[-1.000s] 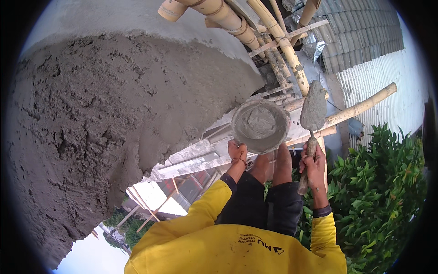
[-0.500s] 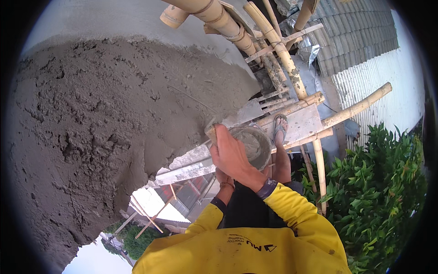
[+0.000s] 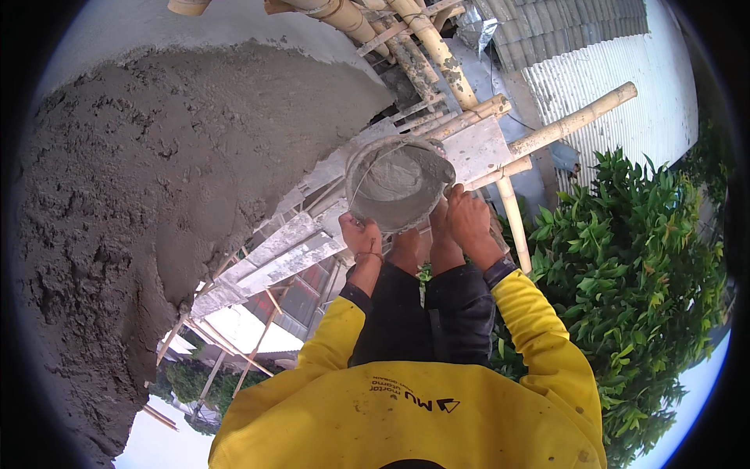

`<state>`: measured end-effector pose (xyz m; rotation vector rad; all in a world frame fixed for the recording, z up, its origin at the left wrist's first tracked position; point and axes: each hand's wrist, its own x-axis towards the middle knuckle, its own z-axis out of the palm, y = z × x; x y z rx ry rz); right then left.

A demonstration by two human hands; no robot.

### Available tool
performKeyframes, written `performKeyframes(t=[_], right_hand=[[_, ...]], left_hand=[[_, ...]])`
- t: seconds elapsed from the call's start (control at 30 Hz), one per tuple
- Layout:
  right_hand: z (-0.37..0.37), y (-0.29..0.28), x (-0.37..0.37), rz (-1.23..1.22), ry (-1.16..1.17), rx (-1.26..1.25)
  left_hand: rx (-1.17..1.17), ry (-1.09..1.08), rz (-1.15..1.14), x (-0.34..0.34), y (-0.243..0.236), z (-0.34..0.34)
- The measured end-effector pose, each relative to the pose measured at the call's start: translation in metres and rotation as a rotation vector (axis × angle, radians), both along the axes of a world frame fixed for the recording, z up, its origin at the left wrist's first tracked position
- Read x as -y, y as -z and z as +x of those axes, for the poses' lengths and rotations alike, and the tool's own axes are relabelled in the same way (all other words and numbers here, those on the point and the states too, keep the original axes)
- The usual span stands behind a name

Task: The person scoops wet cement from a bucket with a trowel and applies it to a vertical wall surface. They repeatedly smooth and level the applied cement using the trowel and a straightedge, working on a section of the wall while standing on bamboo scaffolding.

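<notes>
A round bucket [image 3: 361,205] of grey mortar [image 3: 394,173] is in front of me, its thin wire handle lying across the left side of the opening. At the bucket's near left edge, the fingers of my left hand [image 3: 362,237] are closed on the rim. My right hand [image 3: 470,225] is closed beside the near right rim. A small dark part of what looks like a trowel [image 3: 448,190] shows at its fingers; the rest of that tool is hidden. To the left, rough wet mortar covers a wall [image 3: 156,180].
Bamboo scaffold poles [image 3: 574,121] and a mortar-stained plank [image 3: 478,152] lie beyond the bucket. More pale planks [image 3: 289,254] run below the wall. Leafy bushes [image 3: 625,281] stand at the right, and corrugated roofing [image 3: 617,74] lies farther off. My bare lower legs show under the bucket.
My right hand has gone from the wall's edge to the bucket's right side. My left hand, partly hidden before, now shows at the left rim. The bucket looks larger and nearer. The view has shifted.
</notes>
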<state>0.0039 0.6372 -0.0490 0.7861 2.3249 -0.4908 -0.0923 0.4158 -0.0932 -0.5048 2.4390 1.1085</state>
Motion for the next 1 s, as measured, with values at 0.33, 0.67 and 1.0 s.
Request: performKeyframes(t=[0.33,0.67,1.0], right_hand=[[0.006,0.035,-0.012,-0.385,0.341,-0.177],[-0.001,-0.043,-0.038,-1.079,1.015,-0.321],[-0.110,-0.061,-0.061,0.048,0.995,-0.998]], left_hand=[[0.022,0.029,0.129,-0.038,-0.037,-0.030],[0.227,-0.210,0.085,-0.010,0.019,-0.031],[0.099,-0.156,-0.186,0.125,0.032,0.013]])
